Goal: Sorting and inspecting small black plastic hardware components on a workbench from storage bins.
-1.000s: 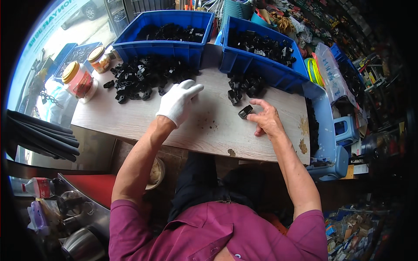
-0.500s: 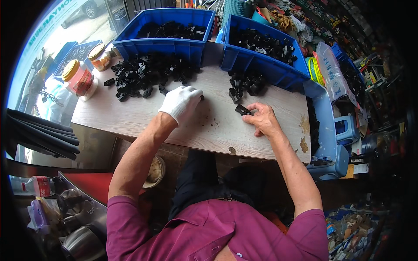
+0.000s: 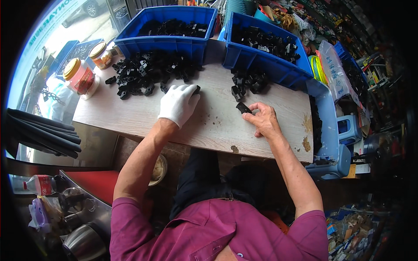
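2 blue bins (image 3: pixel 167 43) of black plastic clips line the bench's (image 3: pixel 130 115) far edge, with a big loose heap (image 3: pixel 148 74) spilled in front, within easy reach. The gloved left hand (image 3: pixel 177 104) lies curled on 1 clip at the heap's near edge. The bare right hand (image 3: pixel 263 119) pinches a single clip (image 3: pixel 243 108) flat on the wood, just below a smaller pile (image 3: pixel 249 82).

White knit glove on left grip (image 3: pixel 177 104), right grip (image 3: pixel 264 121) bare; short-sleeved magenta collared shirt, dark trousers.

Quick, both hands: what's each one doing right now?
Left hand: gloved, fingers curled on a black plastic part at the pile's edge.
Right hand: bare, pinching a black clip.
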{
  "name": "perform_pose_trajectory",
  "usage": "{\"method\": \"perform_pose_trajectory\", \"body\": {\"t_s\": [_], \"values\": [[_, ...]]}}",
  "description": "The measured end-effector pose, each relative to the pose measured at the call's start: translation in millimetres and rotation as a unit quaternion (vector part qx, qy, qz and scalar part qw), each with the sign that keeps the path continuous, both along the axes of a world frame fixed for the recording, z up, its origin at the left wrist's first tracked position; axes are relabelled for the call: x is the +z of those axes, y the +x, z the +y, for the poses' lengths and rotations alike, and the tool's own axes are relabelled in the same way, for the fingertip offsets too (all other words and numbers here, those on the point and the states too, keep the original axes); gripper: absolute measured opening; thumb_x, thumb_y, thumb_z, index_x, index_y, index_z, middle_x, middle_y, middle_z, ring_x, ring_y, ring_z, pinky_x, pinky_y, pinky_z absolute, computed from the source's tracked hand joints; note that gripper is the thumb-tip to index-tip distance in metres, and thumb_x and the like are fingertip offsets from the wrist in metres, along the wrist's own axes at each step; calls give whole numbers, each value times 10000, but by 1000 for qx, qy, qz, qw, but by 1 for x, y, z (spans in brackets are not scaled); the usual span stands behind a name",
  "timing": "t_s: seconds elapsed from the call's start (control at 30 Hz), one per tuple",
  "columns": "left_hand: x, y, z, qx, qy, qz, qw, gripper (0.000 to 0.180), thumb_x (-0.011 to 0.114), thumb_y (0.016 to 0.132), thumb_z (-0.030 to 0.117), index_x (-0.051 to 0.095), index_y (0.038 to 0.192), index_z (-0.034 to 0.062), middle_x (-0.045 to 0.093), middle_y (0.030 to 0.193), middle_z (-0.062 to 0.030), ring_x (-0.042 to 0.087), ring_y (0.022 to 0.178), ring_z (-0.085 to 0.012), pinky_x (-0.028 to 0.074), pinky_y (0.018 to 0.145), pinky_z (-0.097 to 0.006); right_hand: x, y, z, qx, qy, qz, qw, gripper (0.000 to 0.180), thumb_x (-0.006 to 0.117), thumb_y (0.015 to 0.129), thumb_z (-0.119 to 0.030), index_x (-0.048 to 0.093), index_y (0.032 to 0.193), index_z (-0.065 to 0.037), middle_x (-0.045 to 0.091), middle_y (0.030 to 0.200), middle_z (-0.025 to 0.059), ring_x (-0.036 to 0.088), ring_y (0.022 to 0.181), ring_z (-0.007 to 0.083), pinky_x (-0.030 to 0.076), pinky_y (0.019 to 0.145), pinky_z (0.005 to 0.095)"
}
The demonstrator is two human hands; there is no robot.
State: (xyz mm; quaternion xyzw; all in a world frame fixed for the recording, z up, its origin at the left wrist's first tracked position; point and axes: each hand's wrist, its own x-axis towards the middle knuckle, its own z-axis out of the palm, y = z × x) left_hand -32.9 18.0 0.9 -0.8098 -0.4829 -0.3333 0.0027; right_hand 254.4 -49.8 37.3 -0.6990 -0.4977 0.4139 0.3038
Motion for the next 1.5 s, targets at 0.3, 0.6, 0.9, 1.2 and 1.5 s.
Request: {"method": "perform_pose_trajectory", "body": {"t_s": [0.3, 0.6, 0.9, 1.2, 1.5], "values": [[0, 41, -22, -128, -30, -142, 981, 254, 667, 898, 79, 697, 1149, 99, 729, 1062, -111, 682, 990, -343, 560, 844, -426, 7, -11, -4, 24, -21, 0, 999, 280, 801, 811, -172, 706, 1046, -52, 496, 543, -34, 457, 414, 81, 441, 354, 271], [6, 90, -14, -284, -47, -29, 957, 290, 632, 874, 64, 721, 1145, 116, 720, 1037, -75, 685, 952, -318, 556, 817, -405, 8, -11, -5, 31, -6, 30, 999, 234, 743, 842, -78, 698, 1068, -40, 480, 515, -38, 416, 357, 71, 360, 337, 256], [0, 83, -26, -270, 38, 33, 961, 217, 652, 848, 161, 660, 1062, 122, 681, 998, -29, 657, 964, -261, 520, 767, -396, 2, -6, -5, 58, 4, 21, 998, 261, 713, 823, -47, 712, 1084, -37, 443, 538, -69, 396, 417, 49, 398, 350, 261], [12, 66, -40, -178, 59, -44, 981, 394, 685, 766, 82, 661, 1158, 112, 663, 1116, -96, 630, 1049, -327, 533, 844, -434, -2, -5, -10, 25, 17, 29, 999, 252, 762, 825, -105, 692, 1052, -19, 474, 556, -56, 418, 437, 54, 412, 364, 258], [0, -48, -1, 217, 59, 77, 971, 259, 755, 857, 346, 711, 1037, 165, 693, 871, -76, 655, 853, -321, 553, 676, -437, -2, 28, -14, -57, 16, 156, 986, 374, 810, 826, -168, 601, 1086, 2, 578, 603, 23, 494, 386, 106, 543, 407, 317]]}}
